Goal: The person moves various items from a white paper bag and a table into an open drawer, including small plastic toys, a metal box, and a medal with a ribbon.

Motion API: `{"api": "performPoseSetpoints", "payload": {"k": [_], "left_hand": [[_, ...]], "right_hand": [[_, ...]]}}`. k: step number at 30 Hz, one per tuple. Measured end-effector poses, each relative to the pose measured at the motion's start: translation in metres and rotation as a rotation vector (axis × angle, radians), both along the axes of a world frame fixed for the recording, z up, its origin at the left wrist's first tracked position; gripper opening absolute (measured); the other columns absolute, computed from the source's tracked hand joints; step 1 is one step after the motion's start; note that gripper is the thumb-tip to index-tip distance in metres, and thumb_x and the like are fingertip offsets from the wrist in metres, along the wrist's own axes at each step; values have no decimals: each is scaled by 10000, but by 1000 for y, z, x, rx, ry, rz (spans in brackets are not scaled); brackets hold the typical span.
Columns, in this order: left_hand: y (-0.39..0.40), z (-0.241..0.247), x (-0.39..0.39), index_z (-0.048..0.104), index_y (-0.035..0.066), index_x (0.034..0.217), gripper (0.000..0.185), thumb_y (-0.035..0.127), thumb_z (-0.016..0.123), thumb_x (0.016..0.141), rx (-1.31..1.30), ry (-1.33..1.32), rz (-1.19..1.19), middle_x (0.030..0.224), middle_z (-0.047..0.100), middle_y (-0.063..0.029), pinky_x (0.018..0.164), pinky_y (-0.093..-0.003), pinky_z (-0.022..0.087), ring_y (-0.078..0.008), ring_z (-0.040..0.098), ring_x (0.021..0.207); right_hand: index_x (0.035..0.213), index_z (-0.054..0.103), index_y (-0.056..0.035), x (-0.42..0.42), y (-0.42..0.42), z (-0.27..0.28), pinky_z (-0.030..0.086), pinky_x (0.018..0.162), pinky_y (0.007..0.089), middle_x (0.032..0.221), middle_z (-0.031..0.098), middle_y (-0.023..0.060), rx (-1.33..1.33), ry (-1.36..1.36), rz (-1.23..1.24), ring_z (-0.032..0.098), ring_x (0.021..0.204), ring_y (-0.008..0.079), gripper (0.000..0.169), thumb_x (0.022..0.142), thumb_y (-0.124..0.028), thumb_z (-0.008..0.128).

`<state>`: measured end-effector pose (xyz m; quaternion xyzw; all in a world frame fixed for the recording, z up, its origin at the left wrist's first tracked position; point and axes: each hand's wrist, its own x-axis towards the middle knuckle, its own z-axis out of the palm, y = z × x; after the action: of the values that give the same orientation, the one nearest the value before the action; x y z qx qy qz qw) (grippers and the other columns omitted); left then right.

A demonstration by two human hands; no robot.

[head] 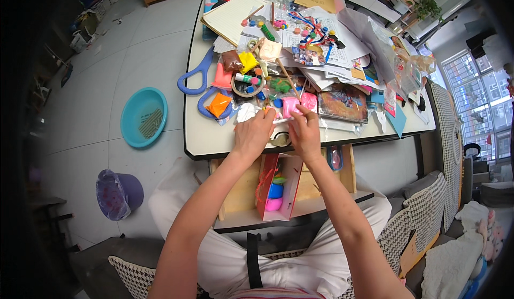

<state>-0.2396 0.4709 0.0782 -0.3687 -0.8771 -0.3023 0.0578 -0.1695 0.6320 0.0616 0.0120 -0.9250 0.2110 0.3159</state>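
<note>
My left hand (pixel 253 133) and my right hand (pixel 305 132) meet over the near edge of a cluttered table (pixel 213 138). Between their fingertips lie a small pink piece and a white strip; the fingers partly cover them, so the grip is unclear. Right at the right fingertips sits a pink packet of modelling clay (pixel 290 107). A white lump (pixel 247 112) lies beside the left hand, with an orange packet (pixel 219 105) farther left. Behind the hands are a roll of tape (pixel 237 90), a glue stick (pixel 243 78), a yellow packet (pixel 248 61) and a wooden stick (pixel 287 78).
Below the tabletop, an open drawer (pixel 241 194) holds a red box (pixel 267 186) with colourful items. Papers (pixel 341 50), a notebook (pixel 235 15) and medal ribbons (pixel 311 25) cover the table's back. A teal basin (pixel 125 118) and a purple bin (pixel 132 190) stand on the floor at left.
</note>
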Motion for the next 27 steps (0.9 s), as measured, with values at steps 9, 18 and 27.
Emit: {"api": "performPoseSetpoints", "payload": {"k": [9,18,27], "left_hand": [[-16,-12,-10,500,55,842,225,219,646,793,-22,-28,179,712,604,-103,520,-413,470,-317,606,613],[-45,-7,-10,518,71,975,266,237,650,814,154,-57,157,725,586,-84,535,-384,469,-274,602,632],[-46,0,76,569,102,902,209,202,671,749,33,-97,-330,806,495,-62,561,-343,485,-226,588,699]], "right_hand": [[1135,533,-56,-24,28,17,433,816,377,917,577,103,372,-161,-56,532,932,276,495,685,-170,704],[840,546,-26,-7,63,50,408,604,238,712,513,17,-881,12,-236,478,659,94,85,787,-85,576],[1025,479,-25,-9,39,17,465,641,470,883,581,217,-190,-275,-448,589,771,399,314,780,-195,578]]}}
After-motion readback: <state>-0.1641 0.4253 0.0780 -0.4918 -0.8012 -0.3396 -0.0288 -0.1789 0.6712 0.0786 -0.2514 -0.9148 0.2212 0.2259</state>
